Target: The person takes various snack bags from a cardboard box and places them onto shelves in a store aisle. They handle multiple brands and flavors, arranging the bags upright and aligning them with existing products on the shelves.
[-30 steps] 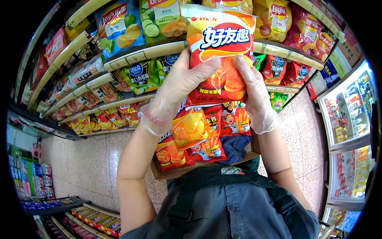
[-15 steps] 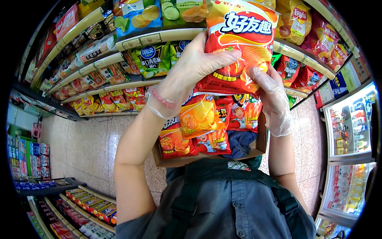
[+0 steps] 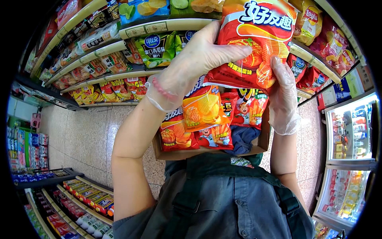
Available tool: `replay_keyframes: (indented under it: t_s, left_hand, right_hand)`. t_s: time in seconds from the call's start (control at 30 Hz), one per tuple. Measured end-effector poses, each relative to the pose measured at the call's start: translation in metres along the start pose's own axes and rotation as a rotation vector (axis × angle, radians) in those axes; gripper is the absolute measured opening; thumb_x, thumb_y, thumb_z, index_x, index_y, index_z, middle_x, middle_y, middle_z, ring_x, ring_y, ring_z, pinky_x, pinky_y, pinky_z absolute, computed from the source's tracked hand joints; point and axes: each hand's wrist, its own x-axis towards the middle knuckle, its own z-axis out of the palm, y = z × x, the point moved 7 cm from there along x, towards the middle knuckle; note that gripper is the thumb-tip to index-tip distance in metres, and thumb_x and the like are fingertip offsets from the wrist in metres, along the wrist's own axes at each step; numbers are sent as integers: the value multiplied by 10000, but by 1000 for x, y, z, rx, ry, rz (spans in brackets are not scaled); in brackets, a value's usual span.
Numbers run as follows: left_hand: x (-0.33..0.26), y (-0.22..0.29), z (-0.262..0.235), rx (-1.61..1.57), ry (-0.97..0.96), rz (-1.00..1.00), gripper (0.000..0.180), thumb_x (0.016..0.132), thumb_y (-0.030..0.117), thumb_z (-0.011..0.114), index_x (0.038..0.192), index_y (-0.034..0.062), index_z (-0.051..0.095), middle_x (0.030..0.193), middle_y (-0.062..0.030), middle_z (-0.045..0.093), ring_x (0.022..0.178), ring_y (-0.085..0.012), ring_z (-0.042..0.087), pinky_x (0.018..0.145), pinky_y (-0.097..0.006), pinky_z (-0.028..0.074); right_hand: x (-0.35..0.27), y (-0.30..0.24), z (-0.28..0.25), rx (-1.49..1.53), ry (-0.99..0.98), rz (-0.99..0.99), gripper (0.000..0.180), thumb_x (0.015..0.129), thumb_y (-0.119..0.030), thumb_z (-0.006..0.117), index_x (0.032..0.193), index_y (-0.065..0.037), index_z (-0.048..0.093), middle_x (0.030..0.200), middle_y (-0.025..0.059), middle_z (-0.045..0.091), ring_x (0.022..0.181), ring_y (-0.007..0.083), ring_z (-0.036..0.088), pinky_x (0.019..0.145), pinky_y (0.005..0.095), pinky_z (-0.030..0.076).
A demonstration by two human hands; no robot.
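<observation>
Shelving: snack shelves [image 3: 151, 28] curve along the far side of both hands, with green bags [image 3: 156, 47] just beyond the left wrist.
Lit cooler: a glass-fronted cabinet [image 3: 350, 165] well to the right of the right hand.
Clothing: a grey shirt [image 3: 223, 203] with dark green straps, on the near side of the hands.
Carton: a shallow cardboard box [image 3: 191, 154] lower than the hands and nearer the body, holding red and orange packets.
Chip bag: the red bag [image 3: 258, 34] is held between the two hands, above the far part of the carton, its printed front facing up.
Left hand: gloved, this hand [image 3: 199, 59] grasps the bag's left side, thumb across the front; its other fingers are mostly hidden.
Right hand: gloved, this hand [image 3: 284, 87] grasps the bag's lower right side, thumb on the front.
Orange packet: this packet [image 3: 203, 111] lies atop red ones, nearer the body than the hands.
Cloth: crumpled dark blue fabric [image 3: 243, 139] in the carton, on the body side of the right hand.
Bracelet: pink beads [image 3: 161, 89] at the left wrist.
</observation>
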Motion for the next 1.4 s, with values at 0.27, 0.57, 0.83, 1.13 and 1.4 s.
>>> replay_keyframes:
  t_s: [0.27,0.57,0.83,1.13,1.4]
  left_hand:
    - [1,5,7,219,-36,149,927,668,272,895,1382,-9,376,1237,-130,600,1118,-195,595,948,-335,497]
    - [1,-2,9,216,-72,145,786,731,171,849,1367,25,411,1256,-99,591,1132,-172,583,960,-323,493]
    - [-9,19,10,84,1,121,815,771,100,794,1430,-3,325,1303,-130,537,1162,-175,546,996,-336,461]
    - [-7,72,2,62,44,336,906,840,91,741,1511,24,136,1445,-113,380,1299,-194,423,1080,-354,377]
    - [-19,95,-18,304,-12,266,1000,796,207,802,1509,33,123,1412,-127,421,1281,-201,449,1063,-363,393]
  right_hand:
    - [13,0,-11,38,-13,-60,329,902,-184,682,1177,-28,592,1086,44,673,955,107,658,857,261,525]
    - [8,-8,-5,40,-9,-80,307,913,-196,669,1153,-21,594,1078,45,673,949,103,651,862,266,520]
    - [2,-11,-7,-18,-36,-153,508,929,-214,629,1352,-4,443,1245,77,591,1121,147,583,943,313,481]
    - [14,-64,49,-124,-249,-355,668,871,71,563,1477,-6,292,1458,123,403,1319,193,424,1090,330,347]
    - [26,-78,87,-120,-335,-358,604,921,-28,573,1471,-8,322,1430,123,443,1294,181,442,1084,329,348]
